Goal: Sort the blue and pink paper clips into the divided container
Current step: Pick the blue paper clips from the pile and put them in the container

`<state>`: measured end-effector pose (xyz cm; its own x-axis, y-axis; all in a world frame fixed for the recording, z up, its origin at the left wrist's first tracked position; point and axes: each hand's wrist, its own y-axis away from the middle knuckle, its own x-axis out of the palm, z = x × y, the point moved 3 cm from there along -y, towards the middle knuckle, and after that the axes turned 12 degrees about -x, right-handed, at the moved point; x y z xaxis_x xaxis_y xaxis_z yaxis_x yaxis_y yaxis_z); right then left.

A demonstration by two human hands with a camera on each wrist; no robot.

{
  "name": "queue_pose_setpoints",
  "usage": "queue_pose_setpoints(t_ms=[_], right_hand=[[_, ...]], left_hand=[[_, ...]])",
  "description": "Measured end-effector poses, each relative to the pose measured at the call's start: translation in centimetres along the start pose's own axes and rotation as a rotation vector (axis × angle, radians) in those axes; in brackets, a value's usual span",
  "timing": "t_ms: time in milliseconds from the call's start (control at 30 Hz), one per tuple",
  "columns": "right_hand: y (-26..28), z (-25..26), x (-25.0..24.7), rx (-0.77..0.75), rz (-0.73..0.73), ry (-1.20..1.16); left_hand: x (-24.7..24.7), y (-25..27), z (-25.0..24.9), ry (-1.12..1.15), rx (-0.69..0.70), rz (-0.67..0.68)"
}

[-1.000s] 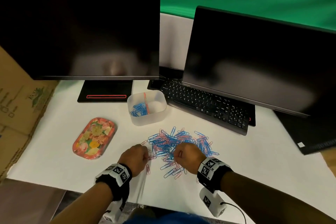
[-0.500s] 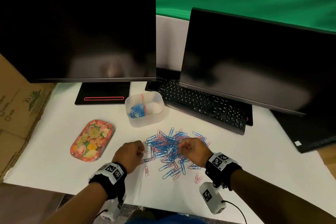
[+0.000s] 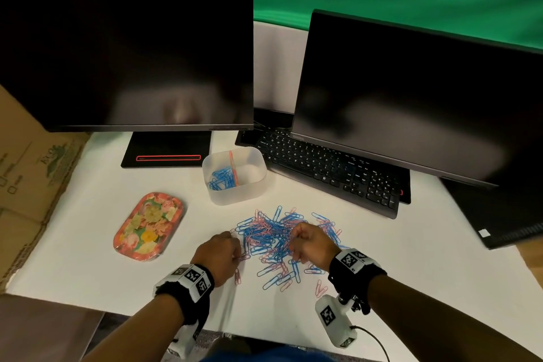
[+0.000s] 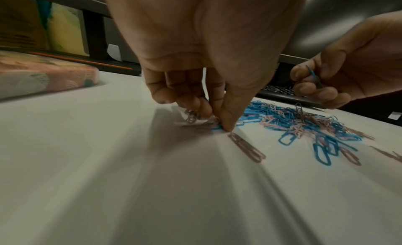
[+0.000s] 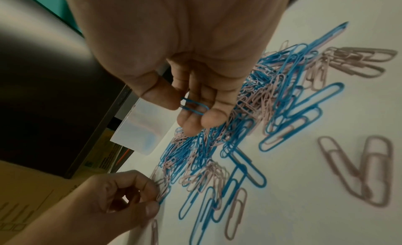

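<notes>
Blue clip in right grip: the right hand (image 5: 191,87) held one blue paper clip (image 5: 193,106) pinched between thumb and fingers, lifted clear of the pile; half a second before, that hand was lower, fingertips down among the clips.
Left grip: the left hand (image 4: 208,73) was down on the counter (image 3: 88,244) at the pile's left edge, thumb and fingertips closed on clips there; pink clips (image 4: 192,115) showed under the curled fingers, a blue one at the thumb tip. Whether any was yet lifted could not be told.
Change in left hand: it had moved from beside a stray pink clip to the edge of the pile.
Pile: the mixed heap of blue and pink paper clips (image 3: 279,236) lay on the counter between the hands and the container, with strays nearer the person, among them a pair of pink clips (image 5: 359,169).
Divided container (image 3: 252,185): translucent tub standing beyond the pile, just before the keyboard (image 3: 332,170). Its left compartment held a cluster of blue clips (image 3: 221,179); a pink piece lay along the divider; the right compartment looked bare.
Meaning for the task: judged early in the sort, most clips unsorted. The pinched blue clip appeared ready for carriage to the left compartment.
Risk: clips in the heap interlocked; a lift could drag neighbours.
</notes>
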<state>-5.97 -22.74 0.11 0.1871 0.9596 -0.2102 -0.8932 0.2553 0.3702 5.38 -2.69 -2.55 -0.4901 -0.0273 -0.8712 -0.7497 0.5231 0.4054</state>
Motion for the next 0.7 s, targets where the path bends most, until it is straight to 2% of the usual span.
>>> queue_pose_setpoints(t_ms=[200,400,567,700], right_hand=[[-0.1,0.0,0.4,-0.182,0.087,0.445],[-0.3,0.3,1.6,-0.322,0.31,0.957],[-1.0,0.5,2.1,-0.411,0.339,1.067],[-1.1,0.7,2.0,-0.428,0.298,0.975]], left_hand=[[-0.5,-0.6,-0.2,0.016,0.026,-0.012],[-1.3,-0.6,-0.4,0.158,0.028,-0.001],[-1.6,-0.6,0.0,0.443,0.023,0.045],[-1.9,-0.9,0.2,0.579,-0.048,0.089]])
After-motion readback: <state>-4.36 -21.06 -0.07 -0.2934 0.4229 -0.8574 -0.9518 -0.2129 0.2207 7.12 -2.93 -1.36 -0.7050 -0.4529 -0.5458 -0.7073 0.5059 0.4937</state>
